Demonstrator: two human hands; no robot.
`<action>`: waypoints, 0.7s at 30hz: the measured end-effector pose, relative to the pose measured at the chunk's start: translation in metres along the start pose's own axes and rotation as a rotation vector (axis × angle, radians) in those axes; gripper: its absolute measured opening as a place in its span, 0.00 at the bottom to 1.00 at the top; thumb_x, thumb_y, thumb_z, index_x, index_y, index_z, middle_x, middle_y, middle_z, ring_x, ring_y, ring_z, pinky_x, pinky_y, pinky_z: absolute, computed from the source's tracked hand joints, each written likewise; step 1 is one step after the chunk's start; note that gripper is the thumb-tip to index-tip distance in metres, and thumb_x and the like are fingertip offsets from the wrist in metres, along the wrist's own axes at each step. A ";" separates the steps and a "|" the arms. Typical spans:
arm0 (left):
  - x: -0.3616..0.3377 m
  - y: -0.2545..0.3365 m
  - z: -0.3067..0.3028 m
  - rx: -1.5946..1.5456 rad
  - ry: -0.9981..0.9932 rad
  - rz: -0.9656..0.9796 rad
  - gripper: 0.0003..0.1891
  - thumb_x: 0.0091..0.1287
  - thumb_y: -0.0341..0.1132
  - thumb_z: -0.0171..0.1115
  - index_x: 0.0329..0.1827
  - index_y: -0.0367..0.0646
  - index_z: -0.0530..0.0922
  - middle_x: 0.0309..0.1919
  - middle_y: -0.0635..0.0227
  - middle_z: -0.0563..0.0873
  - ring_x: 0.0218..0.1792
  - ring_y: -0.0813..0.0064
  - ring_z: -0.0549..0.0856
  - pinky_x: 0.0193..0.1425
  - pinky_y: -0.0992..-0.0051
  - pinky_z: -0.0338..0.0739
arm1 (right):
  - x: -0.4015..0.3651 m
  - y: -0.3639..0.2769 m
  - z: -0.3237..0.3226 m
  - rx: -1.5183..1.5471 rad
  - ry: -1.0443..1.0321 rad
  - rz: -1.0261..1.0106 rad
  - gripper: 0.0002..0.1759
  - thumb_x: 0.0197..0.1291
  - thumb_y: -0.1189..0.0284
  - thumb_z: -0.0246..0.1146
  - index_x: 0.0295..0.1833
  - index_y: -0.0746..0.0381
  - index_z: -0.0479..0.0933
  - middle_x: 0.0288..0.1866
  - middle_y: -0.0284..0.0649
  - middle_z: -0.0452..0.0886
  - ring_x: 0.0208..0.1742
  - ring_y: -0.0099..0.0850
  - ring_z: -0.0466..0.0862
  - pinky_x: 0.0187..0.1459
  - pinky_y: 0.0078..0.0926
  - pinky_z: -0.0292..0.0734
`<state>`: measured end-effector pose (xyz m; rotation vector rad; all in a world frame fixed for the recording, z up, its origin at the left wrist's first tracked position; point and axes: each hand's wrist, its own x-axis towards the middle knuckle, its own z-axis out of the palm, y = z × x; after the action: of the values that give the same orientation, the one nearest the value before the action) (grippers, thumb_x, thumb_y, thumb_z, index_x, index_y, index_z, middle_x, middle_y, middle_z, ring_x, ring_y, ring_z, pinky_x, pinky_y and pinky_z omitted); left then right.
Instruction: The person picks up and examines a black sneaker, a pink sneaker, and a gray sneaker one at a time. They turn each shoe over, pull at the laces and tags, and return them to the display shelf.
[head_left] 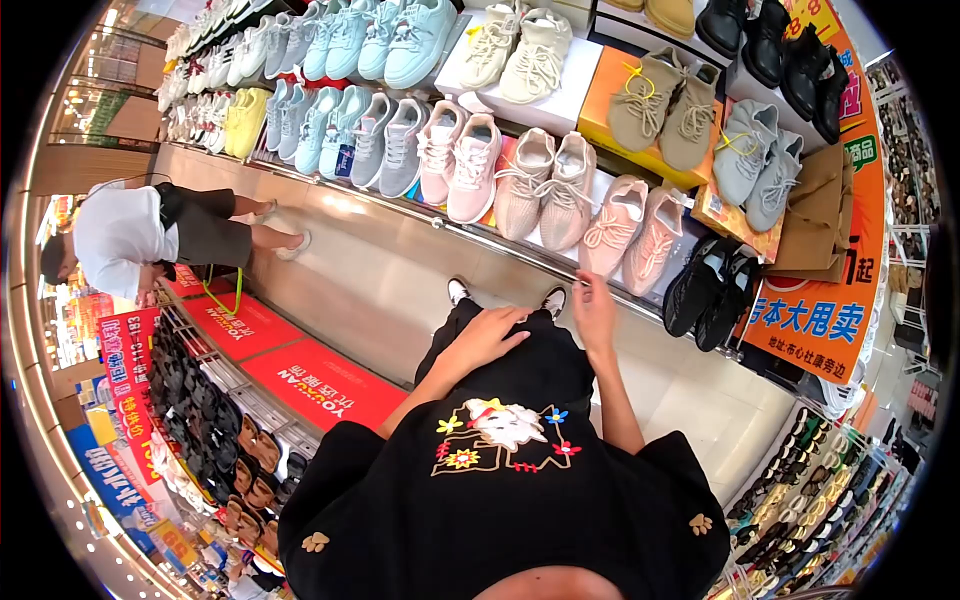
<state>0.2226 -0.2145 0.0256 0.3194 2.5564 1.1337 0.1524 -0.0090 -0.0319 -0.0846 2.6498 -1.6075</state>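
Observation:
My left hand [487, 337] rests against the black clothing at my lap, its fingers stretched out and nothing in it. Farther right, my right hand [594, 307] is raised beside the metal shelf rail [520, 257], fingers loosely bent and slightly apart, with no object visible in it. Whether it touches the rail is unclear. Just beyond it stand pink lace-up shoes [610, 232] at the shelf's front edge. Left of those are beige-pink knit shoes [567, 195] and light pink sneakers [472, 175]. Black shoes [705, 290] hang or lean at the right end.
A person [150, 235] in a white top and dark shorts stands at the left, by a red-covered rack [315, 380] with dark sandals [190, 410] below. Pale floor [370, 245] runs between the displays. An orange sign [815, 325] and another shoe rack [810, 480] are at right.

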 end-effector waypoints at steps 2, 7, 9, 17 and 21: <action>-0.009 -0.011 -0.010 -0.022 0.005 0.015 0.20 0.64 0.38 0.61 0.58 0.40 0.74 0.46 0.55 0.82 0.47 0.58 0.82 0.54 0.64 0.73 | 0.002 -0.015 0.025 0.050 -0.089 -0.016 0.12 0.60 0.77 0.59 0.50 0.66 0.75 0.38 0.42 0.80 0.35 0.30 0.80 0.40 0.27 0.76; -0.035 -0.060 -0.036 -0.050 0.009 0.071 0.20 0.64 0.37 0.61 0.57 0.38 0.74 0.46 0.54 0.82 0.45 0.56 0.83 0.52 0.63 0.76 | 0.046 -0.069 0.096 0.205 -0.176 -0.042 0.15 0.59 0.75 0.61 0.52 0.66 0.74 0.42 0.46 0.81 0.42 0.37 0.83 0.47 0.29 0.77; -0.046 -0.079 -0.056 -0.088 0.011 0.085 0.19 0.63 0.38 0.61 0.55 0.38 0.75 0.47 0.51 0.81 0.47 0.50 0.81 0.52 0.61 0.75 | 0.071 -0.082 0.132 0.023 -0.058 -0.192 0.17 0.61 0.73 0.62 0.55 0.66 0.73 0.48 0.46 0.82 0.50 0.35 0.83 0.50 0.28 0.77; -0.126 -0.186 -0.137 -0.150 0.315 -0.020 0.18 0.63 0.36 0.62 0.56 0.41 0.75 0.45 0.56 0.82 0.47 0.55 0.81 0.51 0.63 0.74 | 0.156 -0.072 0.250 -0.127 0.149 -0.064 0.46 0.48 0.60 0.71 0.68 0.72 0.60 0.60 0.58 0.73 0.62 0.47 0.74 0.63 0.35 0.67; -0.171 -0.245 -0.154 -0.185 0.407 -0.149 0.17 0.63 0.35 0.62 0.55 0.41 0.76 0.45 0.57 0.83 0.45 0.58 0.82 0.51 0.65 0.74 | 0.160 -0.068 0.268 -0.200 0.288 0.008 0.51 0.45 0.58 0.73 0.68 0.74 0.56 0.60 0.60 0.73 0.62 0.49 0.74 0.62 0.35 0.68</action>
<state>0.3045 -0.5366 -0.0262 -0.1619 2.7221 1.4892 0.0114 -0.2885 -0.0962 0.1645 3.0156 -1.4450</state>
